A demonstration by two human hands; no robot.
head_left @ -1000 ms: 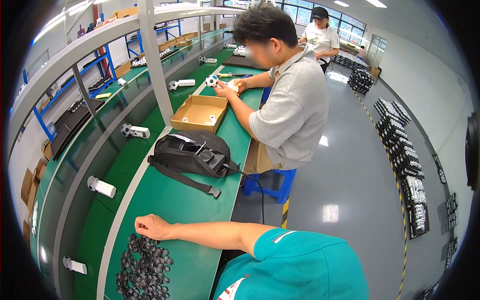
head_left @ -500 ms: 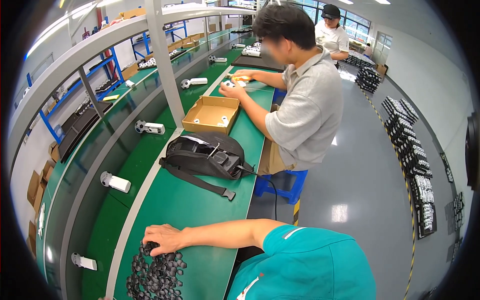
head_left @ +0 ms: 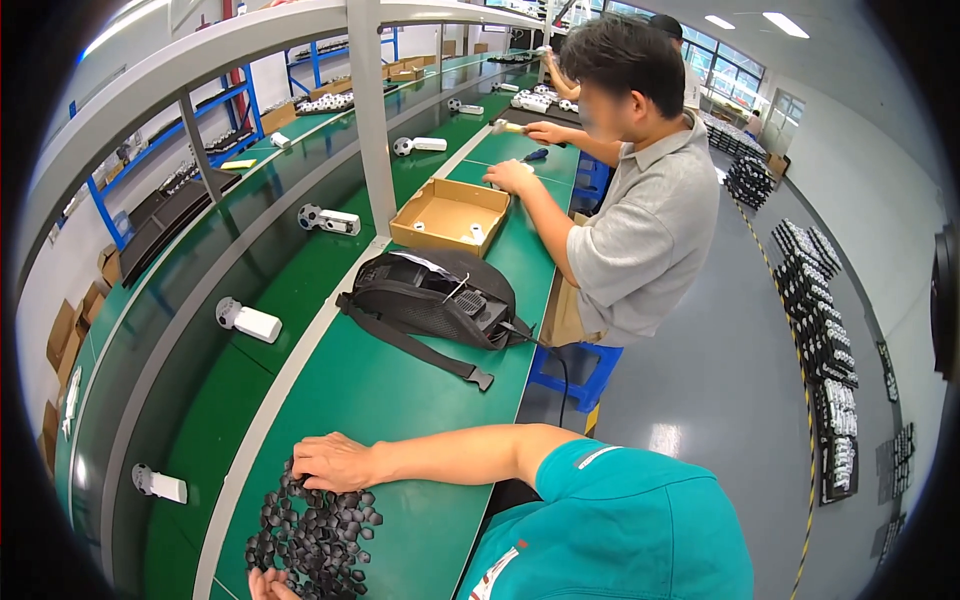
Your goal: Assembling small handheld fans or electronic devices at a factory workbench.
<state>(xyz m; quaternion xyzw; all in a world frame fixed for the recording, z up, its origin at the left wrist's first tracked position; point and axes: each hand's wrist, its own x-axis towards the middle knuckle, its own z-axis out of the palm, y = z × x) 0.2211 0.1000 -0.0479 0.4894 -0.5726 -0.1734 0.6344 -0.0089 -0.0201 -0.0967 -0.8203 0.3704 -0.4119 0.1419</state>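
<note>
A pile of small black pieces, many with pentagon-like outlines, lies loose on the green table in front of me. My right hand rests at the far edge of the pile. Its fingers are bent and close together, tips down among the pieces, hiding whatever is under them. At the near left edge of the pile, my left hand is partly cut off by the lower picture edge. Its visible fingers are curled together, and what they pinch cannot be made out.
Beyond the pile lies a black bag with a strap and cable, then a cardboard tray. White devices with football-patterned ends line the green belt at left. A grey-shirted co-worker sits ahead; a metal post stands beside the belt.
My left hand has come into view at the pile's near edge. My right hand stays at the far edge, fingers closer together. The co-worker's hands have moved apart. The view has shifted slightly.
</note>
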